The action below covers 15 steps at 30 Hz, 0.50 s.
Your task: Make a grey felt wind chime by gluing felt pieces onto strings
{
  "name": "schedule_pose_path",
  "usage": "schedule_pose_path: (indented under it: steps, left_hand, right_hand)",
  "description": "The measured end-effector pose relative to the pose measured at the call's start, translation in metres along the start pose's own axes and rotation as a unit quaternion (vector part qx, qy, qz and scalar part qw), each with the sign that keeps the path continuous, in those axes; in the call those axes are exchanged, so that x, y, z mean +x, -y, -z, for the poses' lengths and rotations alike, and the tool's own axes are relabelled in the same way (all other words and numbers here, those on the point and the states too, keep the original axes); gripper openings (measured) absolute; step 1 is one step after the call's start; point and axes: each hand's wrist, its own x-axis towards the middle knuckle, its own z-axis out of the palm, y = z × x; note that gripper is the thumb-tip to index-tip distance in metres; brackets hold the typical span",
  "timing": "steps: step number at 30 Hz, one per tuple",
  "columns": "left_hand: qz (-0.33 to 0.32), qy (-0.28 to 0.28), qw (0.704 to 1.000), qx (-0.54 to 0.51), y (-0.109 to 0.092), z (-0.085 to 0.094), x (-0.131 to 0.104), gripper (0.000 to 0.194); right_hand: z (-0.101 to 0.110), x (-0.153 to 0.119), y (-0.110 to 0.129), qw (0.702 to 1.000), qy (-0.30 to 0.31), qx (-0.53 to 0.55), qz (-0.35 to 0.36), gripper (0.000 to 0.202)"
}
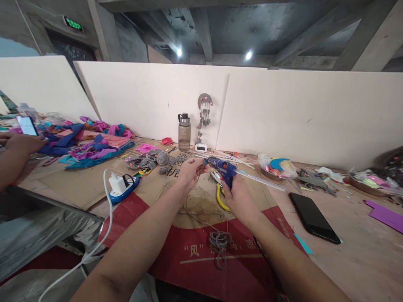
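My right hand (236, 193) is wrapped round the handle of a blue glue gun (224, 167), which points left with a clear glue stick (261, 180) out of its back. The fingers of my left hand (191, 173) are pinched together at the gun's nozzle; what they hold is too small to make out. Grey yarn (219, 240) trails below my hands into a loose coil on the red and brown cardboard (195, 243). Yellow-handled pliers (221, 197) lie just beside the gun.
At the back stand a bottle (184, 133) and a small clock (200, 147). A blue power strip (124, 191) with a white cable lies left, a black phone (314, 217) right. Felt scraps (94, 147) cover the far left, near another person's hand (23, 143).
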Motion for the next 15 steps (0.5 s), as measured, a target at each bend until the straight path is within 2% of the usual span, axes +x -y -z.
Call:
schedule_pose_path:
  steps: [15]
  left_hand:
    - [-0.005,-0.005,1.000,0.010,-0.0002,0.0001,-0.0005,0.026]
  right_hand:
    - [0.0009,-0.0004,0.0018,1.000,0.009,-0.003,-0.006,0.035]
